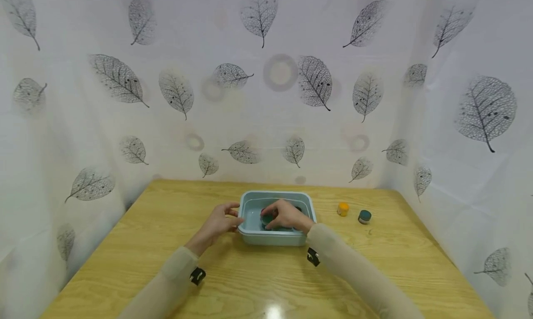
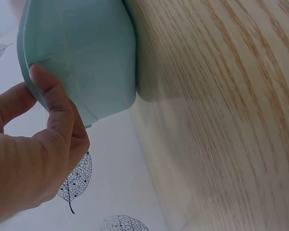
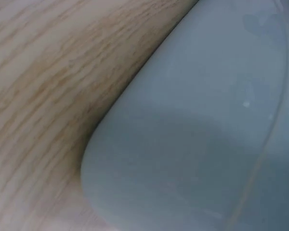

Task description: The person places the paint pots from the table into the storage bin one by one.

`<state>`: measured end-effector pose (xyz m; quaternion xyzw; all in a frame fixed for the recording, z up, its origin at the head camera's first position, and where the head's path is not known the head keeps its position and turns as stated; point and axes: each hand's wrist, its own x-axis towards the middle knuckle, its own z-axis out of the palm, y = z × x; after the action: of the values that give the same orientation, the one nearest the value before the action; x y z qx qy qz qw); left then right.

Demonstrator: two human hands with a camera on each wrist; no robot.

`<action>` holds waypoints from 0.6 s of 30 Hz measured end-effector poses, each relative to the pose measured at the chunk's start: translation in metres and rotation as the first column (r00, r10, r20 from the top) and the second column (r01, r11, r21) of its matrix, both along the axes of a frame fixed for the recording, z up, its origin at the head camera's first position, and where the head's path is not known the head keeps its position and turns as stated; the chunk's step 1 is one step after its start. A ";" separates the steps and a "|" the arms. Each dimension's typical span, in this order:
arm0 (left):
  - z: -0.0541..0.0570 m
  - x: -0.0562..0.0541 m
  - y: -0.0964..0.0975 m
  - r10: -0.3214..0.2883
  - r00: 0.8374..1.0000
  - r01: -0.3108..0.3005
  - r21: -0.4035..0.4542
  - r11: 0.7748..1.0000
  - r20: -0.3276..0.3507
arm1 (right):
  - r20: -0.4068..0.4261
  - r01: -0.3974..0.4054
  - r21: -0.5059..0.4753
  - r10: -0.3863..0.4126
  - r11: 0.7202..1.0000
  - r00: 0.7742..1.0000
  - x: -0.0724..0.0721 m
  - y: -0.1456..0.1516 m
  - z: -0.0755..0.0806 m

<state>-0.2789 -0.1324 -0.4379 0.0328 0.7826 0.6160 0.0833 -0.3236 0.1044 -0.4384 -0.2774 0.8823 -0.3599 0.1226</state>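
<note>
A light blue plastic bin stands on the table. My left hand holds its left end; in the left wrist view the thumb and fingers pinch the rim of the bin. Reaching over the front edge, my right hand is down inside the bin, its thumb and fingers round a small dark green jar. Part of something dark red shows beside those fingers, and a dark item lies behind the hand, both mostly hidden. The right wrist view shows only the outer wall of the bin, not the hand.
To the right of the bin, a small orange-yellow jar and a small dark teal jar stand on the wooden table. A leaf-patterned white curtain hangs behind the table and along both sides.
</note>
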 end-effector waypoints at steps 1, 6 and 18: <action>0.000 0.000 0.000 0.001 1.000 -0.001 0.003 1.000 0.003 | 0.002 0.002 0.001 -0.002 1.000 1.000 -0.001 0.000 0.000; 0.001 -0.001 0.001 0.000 1.000 0.000 0.005 1.000 0.009 | -0.011 -0.001 0.023 0.001 1.000 1.000 -0.005 -0.002 -0.002; 0.001 0.000 0.001 -0.009 1.000 0.009 0.001 1.000 0.004 | -0.047 -0.012 0.065 0.015 0.998 0.999 -0.008 -0.005 -0.005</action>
<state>-0.2793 -0.1315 -0.4369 0.0350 0.7819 0.6162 0.0875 -0.3320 0.0991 -0.4439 -0.2879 0.8942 -0.3236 0.1128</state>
